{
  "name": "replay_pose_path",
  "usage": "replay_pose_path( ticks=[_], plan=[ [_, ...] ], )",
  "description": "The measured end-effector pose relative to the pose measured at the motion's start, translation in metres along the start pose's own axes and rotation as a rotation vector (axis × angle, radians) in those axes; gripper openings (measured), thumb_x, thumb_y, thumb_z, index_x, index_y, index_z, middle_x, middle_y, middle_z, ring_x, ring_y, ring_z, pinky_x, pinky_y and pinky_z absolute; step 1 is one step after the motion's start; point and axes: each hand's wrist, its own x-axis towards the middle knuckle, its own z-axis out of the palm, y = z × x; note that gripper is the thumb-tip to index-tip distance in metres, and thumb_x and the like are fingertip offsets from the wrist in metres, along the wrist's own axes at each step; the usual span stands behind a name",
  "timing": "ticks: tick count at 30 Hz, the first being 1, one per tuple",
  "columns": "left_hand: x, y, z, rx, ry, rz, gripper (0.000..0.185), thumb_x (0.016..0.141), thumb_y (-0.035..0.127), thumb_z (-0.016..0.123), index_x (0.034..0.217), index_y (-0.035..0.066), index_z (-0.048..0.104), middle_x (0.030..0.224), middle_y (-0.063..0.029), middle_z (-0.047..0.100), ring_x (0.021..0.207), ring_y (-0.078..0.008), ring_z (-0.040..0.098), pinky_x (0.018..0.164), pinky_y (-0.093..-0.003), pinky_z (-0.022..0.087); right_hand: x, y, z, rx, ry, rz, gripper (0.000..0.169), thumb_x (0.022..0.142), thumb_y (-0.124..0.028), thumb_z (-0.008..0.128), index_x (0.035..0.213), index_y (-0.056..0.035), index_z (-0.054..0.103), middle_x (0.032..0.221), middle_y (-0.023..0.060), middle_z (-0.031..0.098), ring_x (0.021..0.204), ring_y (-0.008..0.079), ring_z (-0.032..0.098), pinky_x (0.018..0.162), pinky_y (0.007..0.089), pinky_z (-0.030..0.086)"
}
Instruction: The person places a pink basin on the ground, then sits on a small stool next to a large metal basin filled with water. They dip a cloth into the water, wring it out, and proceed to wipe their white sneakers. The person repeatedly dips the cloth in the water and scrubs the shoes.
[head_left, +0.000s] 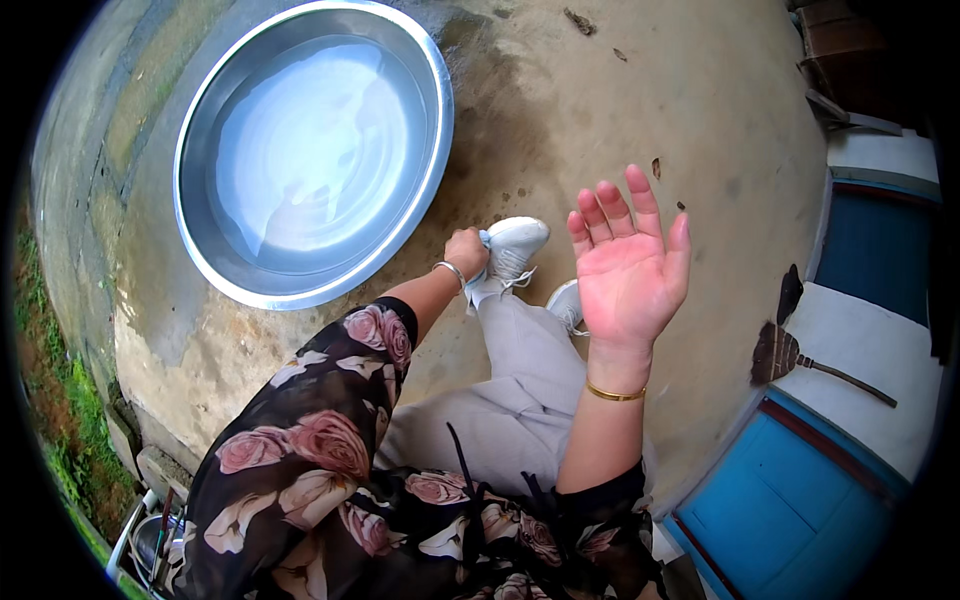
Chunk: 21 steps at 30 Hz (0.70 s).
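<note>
My left hand (466, 252), with a silver bangle at the wrist, is closed on a light blue cloth (475, 280), pressed against the side of a white lace-up sneaker (516, 241) on a foot. Most of the cloth is hidden by the hand. My right hand (628, 283) is raised with its palm up and fingers apart, holding nothing; a gold bracelet circles its wrist. Behind it, the other white sneaker (565, 303) is partly covered. A large round metal basin (437, 150) of water stands on the ground at the upper left, beyond the left hand.
Concrete ground (697, 97) is damp near the basin. A broom (777, 352) leans at the white wall on the right, beside a blue door (787, 480). Grass (82, 405) borders the far left, with a container of metal items (150, 536) at lower left.
</note>
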Motion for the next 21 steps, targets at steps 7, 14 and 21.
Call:
replay_pose_path(
  ticks=[7,14,21],
  plan=[
    [-0.003,0.031,-0.010,-0.012,0.252,0.185,0.028,0.072,0.005,0.054,0.099,0.002,0.060,0.102,-0.0254,0.057,0.095,-0.0377,0.057,0.084,-0.0422,0.046,-0.002,-0.005,-0.004,0.020,-0.088,-0.023,0.057,0.092,-0.048,0.038,0.128,-0.0049,0.046,0.111,0.0127,0.058,0.105,0.0273,0.053,0.093,0.0405,0.040],
    [-0.004,0.098,-0.013,-0.088,0.128,0.405,0.024,0.076,0.012,0.057,0.099,0.004,0.060,0.104,-0.0199,0.054,0.094,-0.0367,0.054,0.076,-0.0459,0.048,0.000,-0.001,0.003,-0.043,-0.145,-0.020,0.056,0.092,-0.047,0.038,0.128,-0.0043,0.045,0.112,0.0138,0.058,0.105,0.0276,0.053,0.092,0.0410,0.040],
    [-0.043,0.152,-0.016,0.126,0.189,0.866,0.020,0.076,0.019,0.057,0.092,0.009,0.063,0.101,-0.0134,0.056,0.099,-0.0326,0.052,0.079,-0.0476,0.044,-0.002,-0.004,0.008,0.021,-0.130,-0.025,0.056,0.091,-0.047,0.039,0.128,-0.0048,0.045,0.111,0.0134,0.058,0.104,0.0275,0.053,0.092,0.0410,0.041]
  ],
)
